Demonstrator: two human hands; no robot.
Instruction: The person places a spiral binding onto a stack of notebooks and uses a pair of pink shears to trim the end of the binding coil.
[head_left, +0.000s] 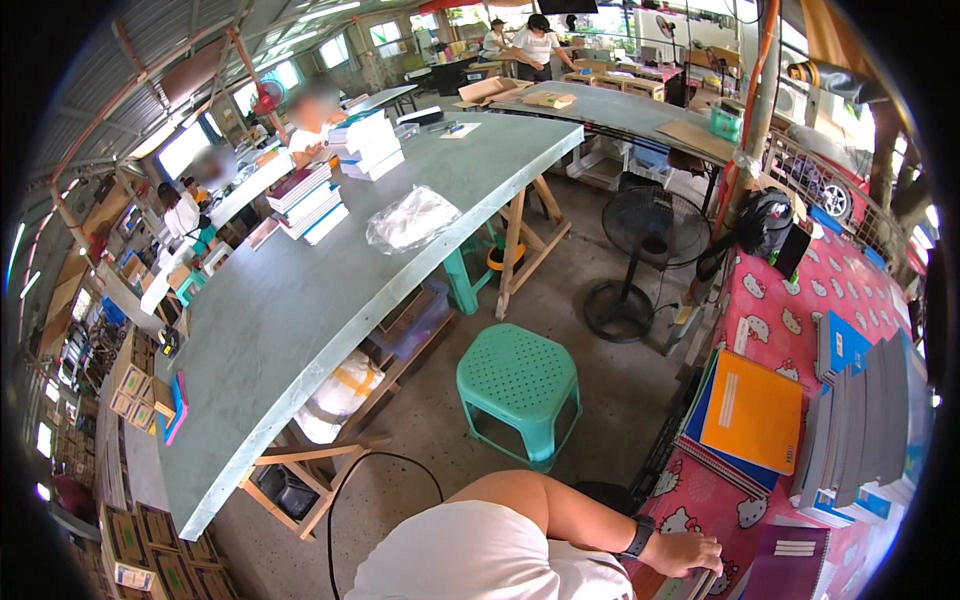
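My left hand (686,553), with a black watch on its wrist, reaches right onto a table with a pink cartoon-cat cloth (790,320). Its fingers bend over the top edge of a few notebooks (692,586) at the table's near corner. A purple notebook (793,562) lies just right of the hand. Further along the cloth are an orange notebook (752,412) on a stack of spiral notebooks and rows of grey and blue books (865,420). My right hand is out of sight.
A teal plastic stool (520,385) stands on the concrete floor beside a long grey table (300,320) carrying book stacks (308,198) and a clear plastic bag (412,218). A black floor fan (640,250) and a black backpack (765,222) are right. People work at the far tables.
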